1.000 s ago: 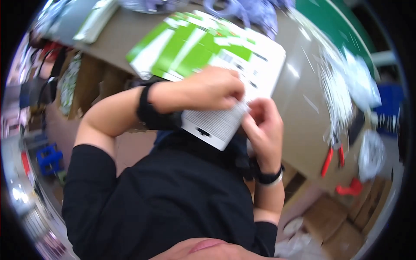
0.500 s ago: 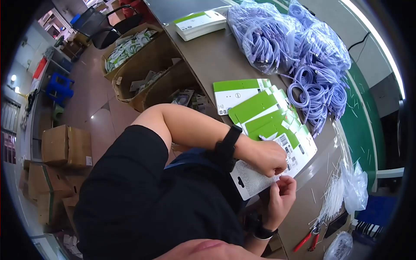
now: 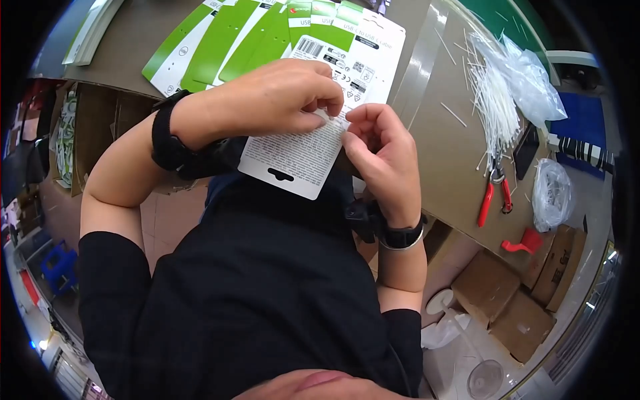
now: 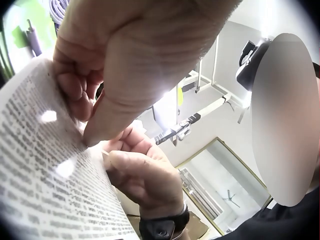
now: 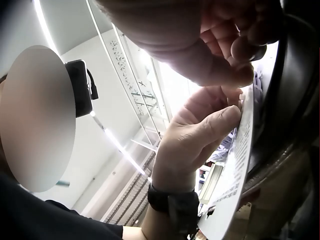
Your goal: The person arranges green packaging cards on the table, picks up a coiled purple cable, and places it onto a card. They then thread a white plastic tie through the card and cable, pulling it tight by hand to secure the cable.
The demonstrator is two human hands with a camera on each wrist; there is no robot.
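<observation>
Across the brown table (image 3: 437, 160), green-and-white cards (image 3: 240, 43) lie fanned and overlapping toward the far side; nearest the person's dark shirt (image 3: 253, 287), a white card (image 3: 287, 157) with dense small print and a hang hole lies over the near edge, under both hands; the left hand (image 3: 287, 97) has its fingers curled and its thumb against the printed face, though I cannot tell whether it grips the card; the right hand (image 3: 387, 160) is narrow, thumb and forefinger pinching the card's right edge; farther right, thin white strips (image 3: 497, 113) lie in a loose heap beside a clear plastic bag (image 3: 533, 87), with red-handled pliers (image 3: 495, 190) at the heap's near end and a dark flat object (image 3: 527, 150) close by; a crumpled clear bag (image 3: 552, 193) sits near the table's right end; lower down are brown cardboard boxes (image 3: 487, 283), while a blue stool (image 3: 59, 267) stands at far left; overhead, the right wrist view shows a pale ceiling with strip lights (image 5: 122, 145).
</observation>
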